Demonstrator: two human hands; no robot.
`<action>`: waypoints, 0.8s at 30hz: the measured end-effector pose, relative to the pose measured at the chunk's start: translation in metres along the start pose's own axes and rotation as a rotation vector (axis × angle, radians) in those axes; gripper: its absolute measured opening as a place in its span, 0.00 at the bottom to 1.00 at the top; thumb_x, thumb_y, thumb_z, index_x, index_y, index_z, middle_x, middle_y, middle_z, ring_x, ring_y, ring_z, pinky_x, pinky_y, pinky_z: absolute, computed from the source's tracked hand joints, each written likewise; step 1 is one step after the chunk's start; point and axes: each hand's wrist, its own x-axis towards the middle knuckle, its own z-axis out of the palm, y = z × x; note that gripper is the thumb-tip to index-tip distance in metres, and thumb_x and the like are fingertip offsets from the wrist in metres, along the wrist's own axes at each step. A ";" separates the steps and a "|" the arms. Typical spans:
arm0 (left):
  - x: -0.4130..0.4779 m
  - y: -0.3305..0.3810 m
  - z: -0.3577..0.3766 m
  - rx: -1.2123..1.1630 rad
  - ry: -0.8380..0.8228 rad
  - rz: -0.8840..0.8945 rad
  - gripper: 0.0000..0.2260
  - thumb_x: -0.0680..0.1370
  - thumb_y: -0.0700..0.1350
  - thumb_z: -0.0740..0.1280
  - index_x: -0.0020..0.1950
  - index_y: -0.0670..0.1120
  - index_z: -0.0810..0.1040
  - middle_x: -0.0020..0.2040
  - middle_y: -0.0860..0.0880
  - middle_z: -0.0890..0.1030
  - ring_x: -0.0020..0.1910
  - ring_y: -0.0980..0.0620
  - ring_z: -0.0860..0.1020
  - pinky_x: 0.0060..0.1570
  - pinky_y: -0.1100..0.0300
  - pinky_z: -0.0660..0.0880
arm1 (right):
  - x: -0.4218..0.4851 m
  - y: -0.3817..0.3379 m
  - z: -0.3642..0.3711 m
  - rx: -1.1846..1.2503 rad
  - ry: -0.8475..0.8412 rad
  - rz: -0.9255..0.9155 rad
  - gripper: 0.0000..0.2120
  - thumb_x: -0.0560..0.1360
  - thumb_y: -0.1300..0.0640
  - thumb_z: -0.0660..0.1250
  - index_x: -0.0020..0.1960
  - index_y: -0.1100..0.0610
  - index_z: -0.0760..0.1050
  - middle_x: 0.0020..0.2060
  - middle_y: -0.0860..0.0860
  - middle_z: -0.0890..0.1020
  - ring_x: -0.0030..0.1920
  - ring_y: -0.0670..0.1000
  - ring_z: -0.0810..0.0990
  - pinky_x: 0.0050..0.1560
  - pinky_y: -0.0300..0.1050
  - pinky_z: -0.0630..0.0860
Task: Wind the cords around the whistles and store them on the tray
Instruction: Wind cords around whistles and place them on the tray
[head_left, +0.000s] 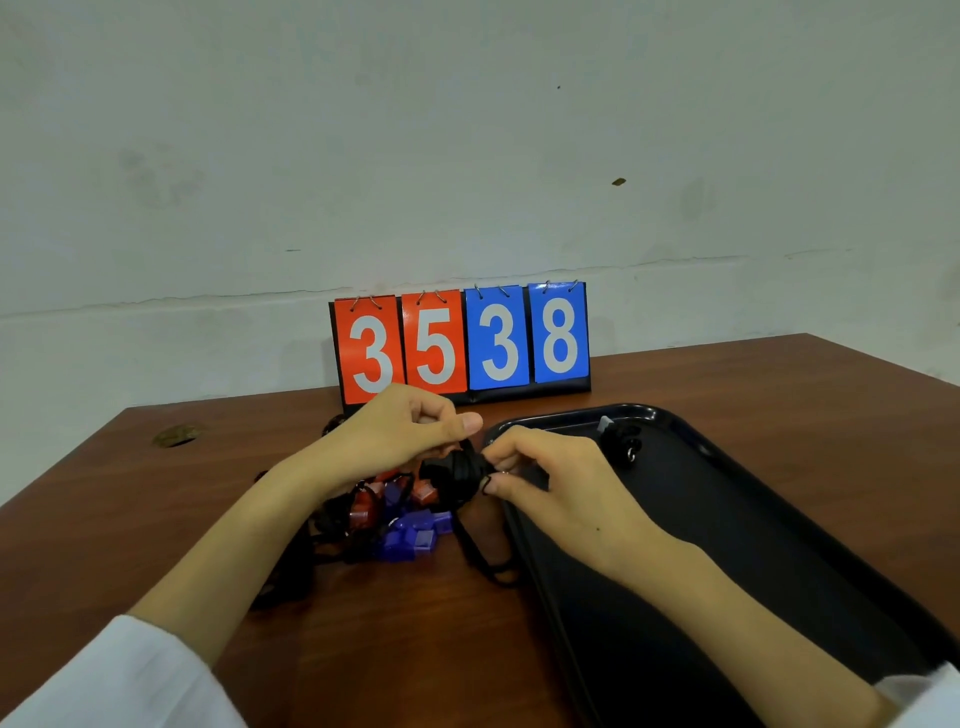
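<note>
My left hand (410, 431) grips a whistle almost fully covered by wound black cord (457, 475), held just above the table beside the tray's left rim. My right hand (550, 483) pinches the loose end of that cord against the bundle. Under my hands lies a pile of red whistles (366, 506) and blue whistles (410, 538) tangled in black cords (291, 571). The black tray (753, 519) sits to the right. One wound whistle (621, 441) with a metal ring rests in the tray's far corner.
A flip scoreboard (460, 343) reading 3538 stands at the back of the brown table (156, 519), against the wall. A small round mark (174, 435) shows on the tabletop at the far left. A loose cord loop (491, 566) lies by the tray's left edge.
</note>
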 end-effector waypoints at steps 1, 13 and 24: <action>0.000 0.000 0.003 -0.023 0.000 -0.010 0.16 0.69 0.61 0.63 0.29 0.51 0.78 0.26 0.50 0.72 0.27 0.55 0.69 0.35 0.65 0.69 | 0.000 0.000 0.000 0.014 0.025 -0.001 0.06 0.73 0.58 0.68 0.51 0.53 0.77 0.43 0.43 0.81 0.47 0.41 0.77 0.51 0.32 0.73; 0.001 0.005 0.020 0.092 0.050 0.041 0.13 0.80 0.50 0.60 0.42 0.48 0.80 0.26 0.50 0.72 0.24 0.52 0.69 0.28 0.61 0.69 | 0.003 0.007 -0.002 0.112 0.459 0.222 0.07 0.72 0.59 0.70 0.48 0.50 0.76 0.38 0.38 0.77 0.45 0.33 0.76 0.44 0.22 0.70; -0.013 0.039 0.022 0.695 0.241 0.295 0.13 0.79 0.48 0.61 0.62 0.51 0.77 0.55 0.52 0.81 0.54 0.56 0.77 0.56 0.60 0.74 | 0.004 0.016 -0.006 0.052 0.477 0.382 0.07 0.73 0.56 0.70 0.50 0.54 0.78 0.38 0.43 0.80 0.39 0.39 0.77 0.38 0.27 0.72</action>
